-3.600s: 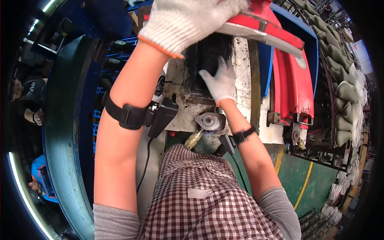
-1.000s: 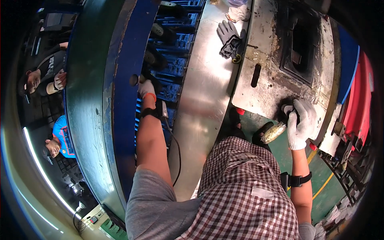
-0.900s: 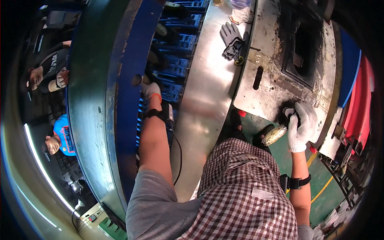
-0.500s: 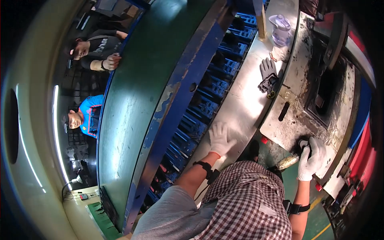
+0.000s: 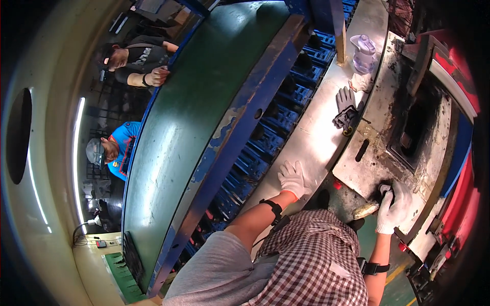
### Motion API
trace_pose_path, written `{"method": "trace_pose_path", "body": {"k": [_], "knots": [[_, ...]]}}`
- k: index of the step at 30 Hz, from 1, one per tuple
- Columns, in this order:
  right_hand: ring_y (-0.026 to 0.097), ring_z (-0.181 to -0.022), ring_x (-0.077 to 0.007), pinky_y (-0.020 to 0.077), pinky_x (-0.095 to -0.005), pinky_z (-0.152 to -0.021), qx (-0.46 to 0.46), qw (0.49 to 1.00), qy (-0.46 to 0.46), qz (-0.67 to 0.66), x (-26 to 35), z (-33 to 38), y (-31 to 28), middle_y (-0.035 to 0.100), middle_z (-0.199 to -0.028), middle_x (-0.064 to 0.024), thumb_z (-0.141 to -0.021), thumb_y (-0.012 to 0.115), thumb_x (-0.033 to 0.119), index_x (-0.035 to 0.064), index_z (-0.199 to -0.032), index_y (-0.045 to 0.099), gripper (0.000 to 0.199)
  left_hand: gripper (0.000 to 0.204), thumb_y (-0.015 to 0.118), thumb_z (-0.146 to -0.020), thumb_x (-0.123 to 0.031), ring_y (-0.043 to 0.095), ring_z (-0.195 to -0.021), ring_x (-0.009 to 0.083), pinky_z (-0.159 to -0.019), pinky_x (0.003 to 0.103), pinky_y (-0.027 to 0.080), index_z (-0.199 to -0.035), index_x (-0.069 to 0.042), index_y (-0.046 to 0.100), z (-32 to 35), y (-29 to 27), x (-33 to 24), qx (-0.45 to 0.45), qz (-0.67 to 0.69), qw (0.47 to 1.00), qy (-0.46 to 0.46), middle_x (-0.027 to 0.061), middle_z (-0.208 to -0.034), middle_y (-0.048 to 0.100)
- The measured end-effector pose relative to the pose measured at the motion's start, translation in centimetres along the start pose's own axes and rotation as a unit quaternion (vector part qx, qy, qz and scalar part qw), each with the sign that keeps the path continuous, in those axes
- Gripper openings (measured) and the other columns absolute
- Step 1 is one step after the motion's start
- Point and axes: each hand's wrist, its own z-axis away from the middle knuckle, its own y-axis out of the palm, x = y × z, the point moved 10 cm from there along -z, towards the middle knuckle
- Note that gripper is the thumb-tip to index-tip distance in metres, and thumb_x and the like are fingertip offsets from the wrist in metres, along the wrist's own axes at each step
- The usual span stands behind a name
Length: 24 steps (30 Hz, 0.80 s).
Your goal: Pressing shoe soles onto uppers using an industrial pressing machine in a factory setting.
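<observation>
My left hand (image 5: 293,179), in a white knit glove, lies with fingers spread on the pale bench top (image 5: 311,127). Nothing is held in it. At the near edge of the stained, pale machine table (image 5: 377,137), my gloved right hand (image 5: 394,208) curls at a small dark piece partly hidden by its fingers. What that piece is I cannot make out. Just left of this hand, a yellowish, wrapped-looking bar (image 5: 365,210) sticks out below the table edge. Further up the bench lies a grey and black work glove (image 5: 345,107).
A clear plastic jug (image 5: 364,53) and a crumpled pale cloth (image 5: 360,82) stand beyond the glove. Blue racks (image 5: 265,135) run beside the bench, then a green conveyor belt (image 5: 189,117). Two people are across the belt. The machine table has a dark rectangular opening (image 5: 408,133).
The view has shifted slightly. Both my hands keep nearly the same places, the left flat and the right curled at the table edge. The person in blue has lowered their head.
</observation>
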Motion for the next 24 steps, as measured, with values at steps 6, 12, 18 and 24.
{"method": "trace_pose_path", "body": {"k": [6,12,18,24], "knots": [[0.064,-0.099,-0.0337,0.0473,-0.0484,-0.097,-0.017,0.999,-0.002,-0.038,0.5,-0.4,-0.1,0.071,-0.109,-0.0146,-0.088,0.065,0.005,0.0028,-0.113,0.069,0.025,0.127,0.088,-0.060,-0.061,0.027,-0.145,0.0556,-0.115,0.066,0.030,-0.153,-0.003,0.025,0.8,-2.4,-1.3,0.017,0.003,0.999,0.034,0.0355,-0.155,0.026],[0.064,-0.100,-0.0355,0.0481,-0.0489,-0.095,-0.011,0.999,-0.015,-0.034,2.1,-1.4,0.7,0.069,-0.104,-0.0139,-0.086,0.067,0.007,0.0054,-0.113,0.066,0.027,0.123,0.088,-0.062,-0.059,0.024,-0.145,0.0565,-0.121,0.060,0.023,-0.152,-0.002,0.025,-0.5,-0.7,1.3,-0.019,-0.029,0.999,0.012,0.0383,-0.153,0.025],[0.066,-0.104,-0.0343,0.0504,-0.0477,-0.098,-0.040,0.999,-0.016,0.020,1.8,-0.8,0.0,0.071,-0.107,-0.0142,-0.085,0.068,0.005,0.0060,-0.114,0.073,0.029,0.082,0.085,-0.075,-0.042,0.041,-0.136,0.0411,-0.113,0.053,0.037,-0.140,-0.009,0.049,0.8,-2.3,1.7,-0.164,0.083,0.975,0.124,0.0205,-0.140,0.048],[0.068,-0.103,-0.0341,0.0507,-0.0448,-0.099,-0.036,0.999,-0.014,-0.026,1.3,-0.9,-0.3,0.073,-0.108,-0.0156,-0.089,0.066,0.006,0.0021,-0.114,0.074,0.026,0.079,0.068,-0.095,-0.041,0.043,-0.145,0.0327,-0.120,0.039,0.034,-0.154,0.003,0.040,0.2,3.6,20.4,-0.276,0.468,0.824,-0.163,0.0216,-0.157,0.045]]}}
